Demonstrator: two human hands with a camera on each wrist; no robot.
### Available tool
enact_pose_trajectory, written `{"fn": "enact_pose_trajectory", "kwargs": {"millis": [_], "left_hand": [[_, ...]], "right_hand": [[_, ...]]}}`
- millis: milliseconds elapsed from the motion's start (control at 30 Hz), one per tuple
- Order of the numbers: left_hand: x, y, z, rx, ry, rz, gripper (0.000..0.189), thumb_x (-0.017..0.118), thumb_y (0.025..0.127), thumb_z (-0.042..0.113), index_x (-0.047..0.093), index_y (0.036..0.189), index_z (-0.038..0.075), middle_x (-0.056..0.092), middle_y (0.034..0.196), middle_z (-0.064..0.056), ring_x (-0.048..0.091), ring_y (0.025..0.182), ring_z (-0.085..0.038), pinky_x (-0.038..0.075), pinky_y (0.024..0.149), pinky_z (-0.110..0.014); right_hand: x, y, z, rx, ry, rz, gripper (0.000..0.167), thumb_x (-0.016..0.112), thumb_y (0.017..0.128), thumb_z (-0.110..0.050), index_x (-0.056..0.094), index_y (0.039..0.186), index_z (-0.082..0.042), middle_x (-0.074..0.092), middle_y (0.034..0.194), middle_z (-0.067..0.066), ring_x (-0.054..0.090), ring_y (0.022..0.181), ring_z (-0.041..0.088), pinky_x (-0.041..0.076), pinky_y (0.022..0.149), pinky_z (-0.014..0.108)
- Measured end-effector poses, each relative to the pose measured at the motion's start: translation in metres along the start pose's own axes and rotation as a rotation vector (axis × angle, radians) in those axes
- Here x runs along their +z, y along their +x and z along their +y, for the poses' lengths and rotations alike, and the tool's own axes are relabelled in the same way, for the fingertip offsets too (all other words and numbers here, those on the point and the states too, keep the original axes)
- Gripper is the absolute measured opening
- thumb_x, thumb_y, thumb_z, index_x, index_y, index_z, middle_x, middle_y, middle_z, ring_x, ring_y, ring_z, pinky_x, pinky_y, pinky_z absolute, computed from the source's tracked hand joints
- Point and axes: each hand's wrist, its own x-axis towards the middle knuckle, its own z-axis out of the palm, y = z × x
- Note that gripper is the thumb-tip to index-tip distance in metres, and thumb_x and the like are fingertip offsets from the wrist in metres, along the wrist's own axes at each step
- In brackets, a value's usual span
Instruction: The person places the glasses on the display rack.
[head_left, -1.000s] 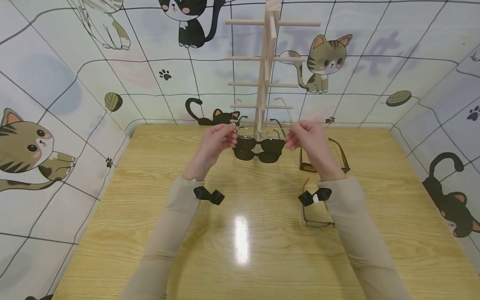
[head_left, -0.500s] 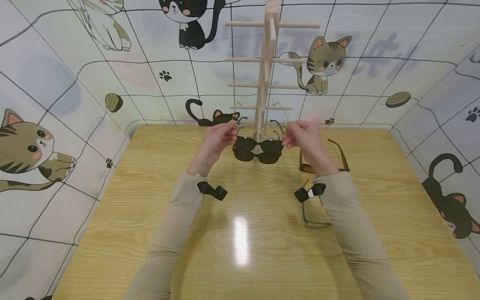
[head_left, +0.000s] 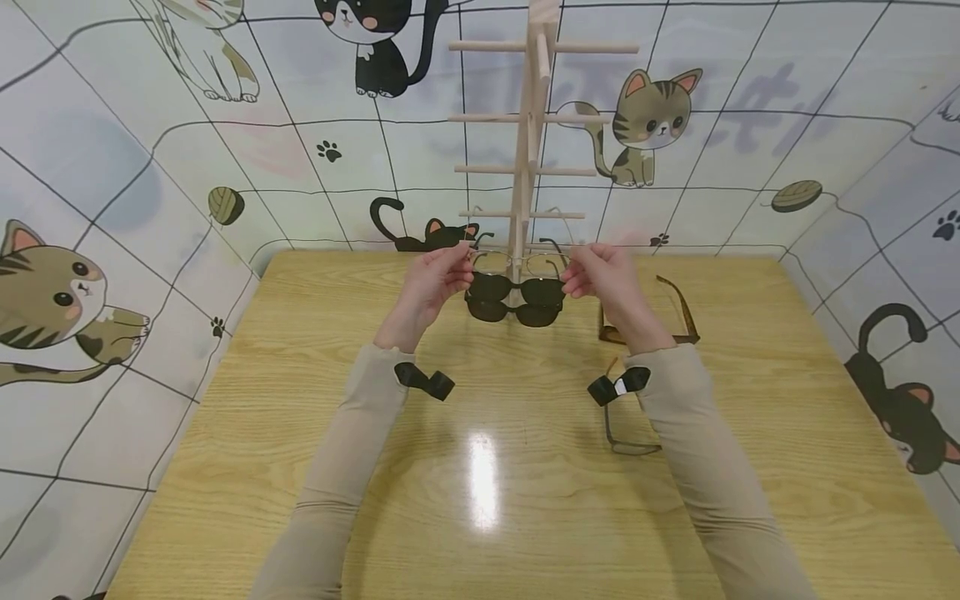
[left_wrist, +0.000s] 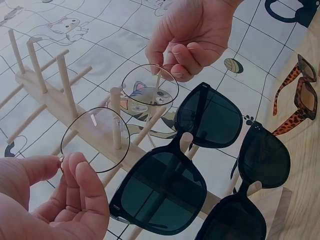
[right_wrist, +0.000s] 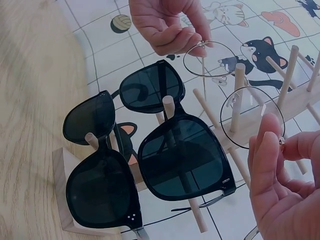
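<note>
Both hands hold one pair of thin wire-rimmed eyeglasses, upright at the wooden display stand. My left hand pinches the hinge at one end between thumb and fingers. At the opposite hinge, my right hand pinches likewise. The clear lenses sit around a peg row just above two pairs of black sunglasses. The upper sunglasses and lower sunglasses rest on pegs by their bridges. The temples of the wire eyeglasses point back toward the wall.
On the table right of the stand lie tortoiseshell glasses, partly behind the right wrist. Nearer lies a thin grey-framed pair, partly under the right forearm. Bare pegs stick out higher up the stand. A cat-patterned cloth wall encloses the table.
Both hands have drawn the wire eyeglasses slightly back toward the stand, the right hand shifting a little left. Over the last half second they have hardly moved.
</note>
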Motion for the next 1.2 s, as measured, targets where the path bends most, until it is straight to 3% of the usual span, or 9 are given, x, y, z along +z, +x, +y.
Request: {"fn": "enact_pose_trajectory", "kwargs": {"millis": [200, 367, 500, 767, 1067, 1200], "left_hand": [[0.0, 0.0, -0.001, -0.005, 0.015, 0.006, 0.02, 0.059, 0.093, 0.014, 0.068, 0.076, 0.007, 0.062, 0.063, -0.001, 0.056, 0.056, -0.01, 0.049, 0.054, -0.019], [0.0, -0.002, -0.003, 0.002, 0.061, 0.021, 0.02, 0.059, 0.094, 0.017, 0.062, 0.092, -0.003, 0.061, 0.067, -0.001, 0.056, 0.059, -0.011, 0.05, 0.057, -0.019], [0.0, -0.006, -0.006, 0.037, 0.1, 0.055, 0.024, 0.057, 0.095, 0.016, 0.058, 0.1, -0.008, 0.06, 0.069, -0.002, 0.057, 0.059, -0.011, 0.05, 0.059, -0.019], [0.0, -0.019, -0.011, 0.126, 0.167, 0.142, 0.015, 0.056, 0.094, 0.008, 0.059, 0.093, -0.007, 0.061, 0.066, 0.0, 0.057, 0.055, -0.008, 0.051, 0.056, -0.017], [-0.001, -0.032, -0.023, 0.136, 0.201, 0.084, 0.014, 0.055, 0.093, 0.003, 0.058, 0.096, -0.011, 0.062, 0.066, -0.001, 0.059, 0.055, -0.008, 0.052, 0.057, -0.019], [0.001, -0.036, -0.031, 0.139, 0.239, 0.066, 0.012, 0.057, 0.092, 0.002, 0.059, 0.094, -0.009, 0.062, 0.066, 0.0, 0.059, 0.056, -0.009, 0.052, 0.057, -0.019]], "right_hand": [[-0.002, 0.0, 0.0, 0.008, -0.002, -0.023, 0.028, 0.049, 0.095, -0.011, 0.058, 0.071, 0.0, 0.063, 0.061, 0.003, 0.059, 0.048, 0.011, 0.05, 0.047, 0.02], [-0.004, -0.004, -0.001, 0.006, -0.022, -0.023, 0.029, 0.052, 0.096, -0.017, 0.057, 0.075, 0.002, 0.063, 0.063, 0.004, 0.059, 0.049, 0.012, 0.05, 0.047, 0.021], [-0.009, -0.011, -0.002, -0.013, -0.072, -0.032, 0.03, 0.051, 0.096, -0.02, 0.054, 0.079, 0.005, 0.061, 0.064, 0.003, 0.06, 0.051, 0.011, 0.051, 0.049, 0.021], [-0.024, -0.031, 0.001, -0.046, -0.118, -0.015, 0.024, 0.053, 0.094, -0.017, 0.056, 0.08, 0.002, 0.062, 0.069, 0.005, 0.061, 0.055, 0.013, 0.052, 0.051, 0.023], [-0.043, -0.054, 0.009, -0.066, -0.197, -0.007, 0.029, 0.053, 0.096, -0.017, 0.054, 0.09, 0.011, 0.063, 0.068, 0.001, 0.062, 0.055, 0.011, 0.053, 0.051, 0.023], [-0.05, -0.063, 0.015, -0.099, -0.277, 0.005, 0.025, 0.053, 0.096, -0.018, 0.057, 0.087, 0.005, 0.063, 0.069, 0.0, 0.063, 0.055, 0.011, 0.054, 0.052, 0.026]]}}
